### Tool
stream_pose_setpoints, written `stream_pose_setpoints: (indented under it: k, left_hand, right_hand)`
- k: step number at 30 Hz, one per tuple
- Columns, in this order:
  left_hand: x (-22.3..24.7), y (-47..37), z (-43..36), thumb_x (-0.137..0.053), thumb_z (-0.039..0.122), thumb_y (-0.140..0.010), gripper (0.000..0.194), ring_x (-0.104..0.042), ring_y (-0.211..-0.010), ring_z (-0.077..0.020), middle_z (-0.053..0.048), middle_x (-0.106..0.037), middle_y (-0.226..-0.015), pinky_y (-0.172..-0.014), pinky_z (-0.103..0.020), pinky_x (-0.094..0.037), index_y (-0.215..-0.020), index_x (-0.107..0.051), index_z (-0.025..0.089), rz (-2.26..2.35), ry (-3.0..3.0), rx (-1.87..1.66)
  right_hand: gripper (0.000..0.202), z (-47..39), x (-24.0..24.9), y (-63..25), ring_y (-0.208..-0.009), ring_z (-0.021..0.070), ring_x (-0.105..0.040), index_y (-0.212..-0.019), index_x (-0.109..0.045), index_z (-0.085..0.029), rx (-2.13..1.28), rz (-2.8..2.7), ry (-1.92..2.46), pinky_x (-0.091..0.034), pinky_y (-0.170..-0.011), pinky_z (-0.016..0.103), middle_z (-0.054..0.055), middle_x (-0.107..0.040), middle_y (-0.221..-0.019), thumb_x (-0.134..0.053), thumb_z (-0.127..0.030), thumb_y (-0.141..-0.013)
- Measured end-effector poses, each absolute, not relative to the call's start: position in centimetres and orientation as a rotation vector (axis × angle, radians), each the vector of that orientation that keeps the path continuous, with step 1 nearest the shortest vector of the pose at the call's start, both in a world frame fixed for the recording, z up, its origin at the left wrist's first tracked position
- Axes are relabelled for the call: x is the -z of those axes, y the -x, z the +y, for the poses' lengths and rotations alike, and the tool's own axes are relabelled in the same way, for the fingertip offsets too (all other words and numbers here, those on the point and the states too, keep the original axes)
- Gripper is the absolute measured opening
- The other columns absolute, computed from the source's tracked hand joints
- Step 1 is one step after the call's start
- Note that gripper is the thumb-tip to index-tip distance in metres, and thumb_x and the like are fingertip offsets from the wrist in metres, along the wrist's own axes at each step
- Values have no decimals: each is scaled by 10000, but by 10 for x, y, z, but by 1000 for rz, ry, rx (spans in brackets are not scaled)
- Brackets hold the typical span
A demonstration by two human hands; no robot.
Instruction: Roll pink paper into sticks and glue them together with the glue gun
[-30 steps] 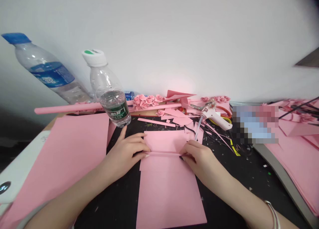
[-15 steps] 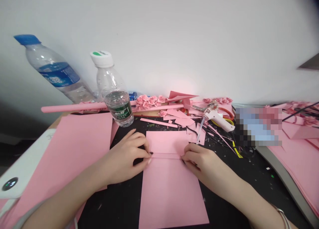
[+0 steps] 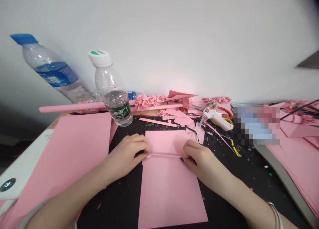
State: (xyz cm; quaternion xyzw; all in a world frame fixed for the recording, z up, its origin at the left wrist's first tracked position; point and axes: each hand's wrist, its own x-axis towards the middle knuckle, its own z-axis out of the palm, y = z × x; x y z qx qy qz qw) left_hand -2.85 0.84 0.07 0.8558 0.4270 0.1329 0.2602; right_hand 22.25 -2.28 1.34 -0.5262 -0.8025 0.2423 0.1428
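Standing in the room w/ this person rn, quick rundown; the pink paper (image 3: 171, 192) is on the black mat (image 3: 119, 202), right in front of them & b/w both hands; progress-wise, a thin raised ridge (image 3: 165, 155) runs across it from side to side, so I'd say that bit is formed or nearly so; can't tell if it's a fold or a tight roll tbh; there's a flat part beyond the ridge & a longer flat stretch on the near side, no creases in either afaict, so prob most of the paper is unworked.

Left hand (image 3: 132, 152) has thumb & fingertips pinched almost together on the left end of the ridge; right hand (image 3: 200, 156) does the same at the right end, fingers curled in; both have hold of the paper & nothing else I can see.

Looks: plain pink, longer than wide, flat apart from the ridge; edges straight, no tears I can spot; small step at the left edge just below the ridge, so maybe 2 pcs overlapping, not 100% sure.

Also abt: glue gun (image 3: 216, 119) past the right hand, near the scraps (image 3: 181, 116); water bottle (image 3: 117, 106) past the left; paper roses (image 3: 148, 101) by the wall; big pink sheets (image 3: 84, 142) off left.
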Motion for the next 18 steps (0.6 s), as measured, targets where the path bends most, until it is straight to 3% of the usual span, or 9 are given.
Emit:
stream_pose_setpoints:
  k: [6, 13, 18]
  left_hand:
    - [-7, 30, 5, -490, 88, -854, 216, -494, -800, -137, 13, -575, -838, -734, -292, -322, -696, -603, 182, 976, -2458, -274]
    - [-16, 32, 3, -494, 195, -870, 212, -524, -801, -142, 6, -610, -854, -753, -298, -331, -734, -656, 205, 957, -2459, -192]
    - [-7, 29, 6, -540, 182, -855, 152, -560, -816, -141, 23, -659, -839, -778, -296, -324, -742, -640, 202, 999, -2400, -257]
  right_hand:
    - [253, -29, -20, -221, -608, 100, -473, -586, -491, -144, -556, -2534, 1501, -358, -556, 225, 3, -486, -731, -523, -6, -796]
    - [208, -28, -28, -221, -620, 108, -507, -677, -511, -147, -689, -2601, 1514, -389, -564, 233, 22, -514, -804, -471, -4, -823]
    - [139, -26, -22, -219, -720, 154, -534, -809, -520, -155, -722, -2452, 1573, -433, -640, 269, 51, -544, -853, -474, -24, -820]
